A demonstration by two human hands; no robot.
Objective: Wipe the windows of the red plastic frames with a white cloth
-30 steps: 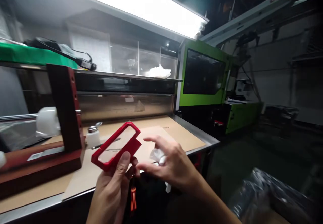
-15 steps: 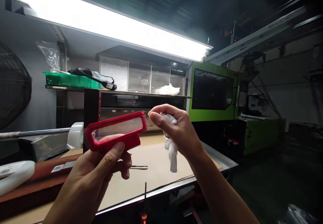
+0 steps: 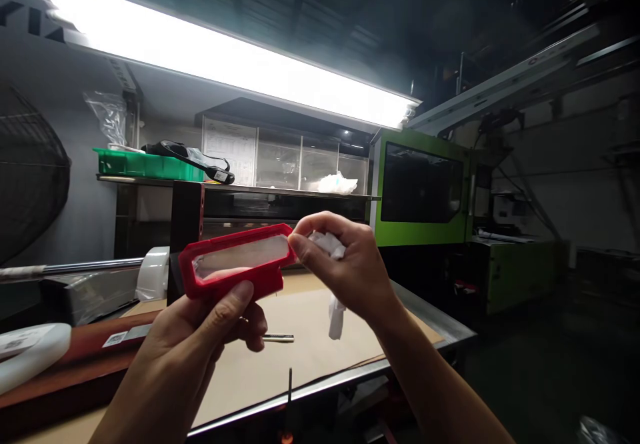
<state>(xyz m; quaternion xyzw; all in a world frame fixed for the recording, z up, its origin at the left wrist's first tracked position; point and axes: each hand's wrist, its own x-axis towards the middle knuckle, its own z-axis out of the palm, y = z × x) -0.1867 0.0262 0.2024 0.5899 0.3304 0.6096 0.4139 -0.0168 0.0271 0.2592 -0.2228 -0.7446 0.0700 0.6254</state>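
Observation:
My left hand (image 3: 215, 324) is closed on a red plastic frame (image 3: 235, 286) with a long clear window (image 3: 245, 257), holding it tilted up above the table. My right hand (image 3: 345, 257) has a crumpled white cloth or tissue (image 3: 327, 243) bunched in its palm, and one end hangs below the hand. Its thumb and forefinger meet at the frame's right end, seemingly touching it. Whether they pinch anything there is too small to tell.
A pen (image 3: 279, 339) lies on the brown table surface (image 3: 310, 357). At the front edge a thin upright shaft (image 3: 290, 385) rises. The shelf behind carries a green tray (image 3: 145, 163) and a crumpled white bundle (image 3: 339, 183). A green machine (image 3: 423, 184) stands right.
My right hand's fingertips have closed the small gap to the frame's right end. The view has shifted slightly, and my left hand still holds the frame.

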